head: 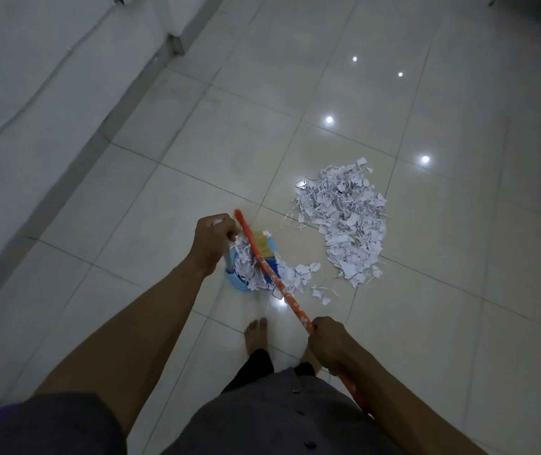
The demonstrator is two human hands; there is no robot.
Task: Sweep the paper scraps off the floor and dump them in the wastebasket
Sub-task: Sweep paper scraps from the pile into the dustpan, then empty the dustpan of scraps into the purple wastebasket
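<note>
Floor (394, 60): glossy pale square tiles with thin dark grout lines, five bright light reflections.
Paper scraps (344, 218): one large heap of white, jagged torn pieces and thin strips, right of centre; a small loose scatter trails toward the dustpan.
Dustpan (236, 284): one, light blue plastic, rounded, piled with scraps, with a thin upright grey handle.
Broom (269, 267): one, long orange patterned stick, straw-coloured bristles with a blue band, head against the dustpan's load.
Left hand (211, 244): grip closed around the dustpan handle's top.
Right hand (328, 343): grip closed around the broom stick, low on it.
Feet: bare, two partly visible on tile.
Wastebasket: not visible.
</note>
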